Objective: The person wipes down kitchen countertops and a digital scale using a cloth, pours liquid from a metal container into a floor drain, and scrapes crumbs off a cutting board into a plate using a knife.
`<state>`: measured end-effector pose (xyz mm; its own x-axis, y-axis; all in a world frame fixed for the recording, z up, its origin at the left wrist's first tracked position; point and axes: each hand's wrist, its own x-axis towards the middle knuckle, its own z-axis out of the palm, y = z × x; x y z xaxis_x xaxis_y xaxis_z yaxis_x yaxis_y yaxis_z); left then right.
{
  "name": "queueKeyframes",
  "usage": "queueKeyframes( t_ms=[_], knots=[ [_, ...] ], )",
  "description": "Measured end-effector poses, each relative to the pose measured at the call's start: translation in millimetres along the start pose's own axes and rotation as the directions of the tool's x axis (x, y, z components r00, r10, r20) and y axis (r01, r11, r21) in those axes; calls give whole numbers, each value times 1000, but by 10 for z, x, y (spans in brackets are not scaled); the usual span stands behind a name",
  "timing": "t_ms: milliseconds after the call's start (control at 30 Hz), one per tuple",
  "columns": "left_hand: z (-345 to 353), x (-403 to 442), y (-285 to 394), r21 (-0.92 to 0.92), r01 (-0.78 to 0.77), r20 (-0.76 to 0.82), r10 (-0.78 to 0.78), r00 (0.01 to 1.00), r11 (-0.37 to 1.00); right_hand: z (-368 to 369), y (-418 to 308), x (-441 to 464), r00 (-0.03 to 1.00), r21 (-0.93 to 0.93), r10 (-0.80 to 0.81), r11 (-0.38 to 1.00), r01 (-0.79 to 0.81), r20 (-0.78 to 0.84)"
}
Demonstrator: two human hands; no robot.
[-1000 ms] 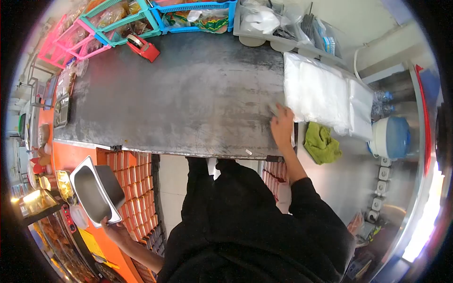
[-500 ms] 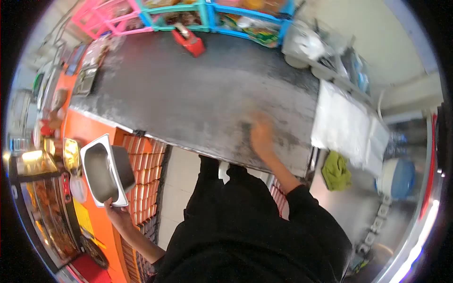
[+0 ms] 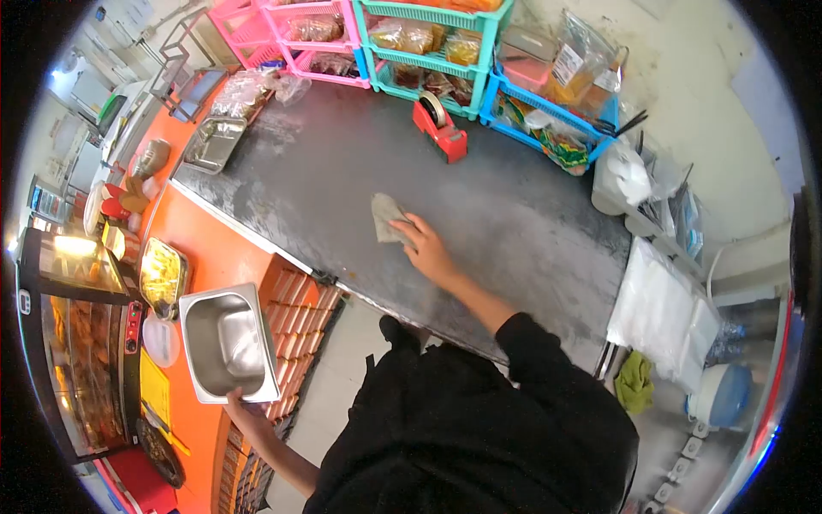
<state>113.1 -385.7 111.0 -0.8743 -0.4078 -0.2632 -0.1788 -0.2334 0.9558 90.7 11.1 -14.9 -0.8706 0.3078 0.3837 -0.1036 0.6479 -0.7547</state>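
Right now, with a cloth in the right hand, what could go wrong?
The metal pan might tip or slip: the left hand, its grip at one edge, is the only hand on it. If the right hand reaches farther, its cloth could bump the red tape dispenser ahead on the dark counter.

We see a cream wall (image 3: 741, 111) (faintly smudged) at the upper right, a pale floor (image 3: 342, 355) below, an orange counter (image 3: 205, 231) at left, and, farther left, a glass-fronted cabinet (image 3: 86, 292) lit warm yellow.
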Motion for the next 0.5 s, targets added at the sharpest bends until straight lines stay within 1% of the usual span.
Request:
queueKeyframes(
  t_ms=[33, 67, 100, 133, 167, 200, 233, 300, 333, 367, 400, 467, 500],
  knots=[
    [-18, 99, -7, 7, 6, 16, -7, 1000, 1000, -9, 210, 154, 984, -24, -90, 995, 95, 155],
    [-96, 191, -70, 12, 13, 34, -14, 999, 1000, -53, 448, 300, 961, -78, -10, 996, 33, 277],
    [-334, 425, -182, 94, 73, 76, -80, 994, 993, -132, 633, 465, 918, -141, 77, 990, -24, 388],
    [-95, 327, -130, 57, 8, 59, -11, 998, 998, -245, 718, 674, 985, -35, 162, 987, -160, 54],
    [-122, 438, -215, 32, 6, 38, -7, 999, 999, -364, 794, 863, 925, 112, 269, 962, -248, -269],
    [-137, 541, -309, 6, 3, 18, -3, 1000, 1000, -420, 1031, 1058, 846, -40, 161, 977, -210, -508],
    [-7, 539, -298, -9, 31, 1, -31, 1000, 999, -417, 1305, 1239, 713, -193, 10, 960, -203, -701],
    [264, 423, -195, -24, 82, -28, -83, 996, 996, -423, 1469, 1469, 816, -66, 171, 967, -247, -553],
    [355, 423, -174, -8, 83, -12, -83, 997, 997, -448, 1512, 1554, 852, -5, 245, 960, -279, -463],
    [403, 411, -155, 15, 85, 0, -85, 996, 996, -444, 1553, 1583, 826, 127, 334, 942, -311, -455],
    [418, 408, -142, 43, 88, 11, -88, 996, 995, -476, 1512, 1620, 821, 124, 372, 927, -354, -433],
    [427, 436, -187, 41, 71, 45, -73, 996, 997, -542, 1477, 1632, 803, 112, 452, 888, -446, -389],
    [459, 423, -175, 47, 76, 74, -79, 994, 996, -542, 1503, 1572, 770, 209, 491, 871, -445, -407]
  ],
)
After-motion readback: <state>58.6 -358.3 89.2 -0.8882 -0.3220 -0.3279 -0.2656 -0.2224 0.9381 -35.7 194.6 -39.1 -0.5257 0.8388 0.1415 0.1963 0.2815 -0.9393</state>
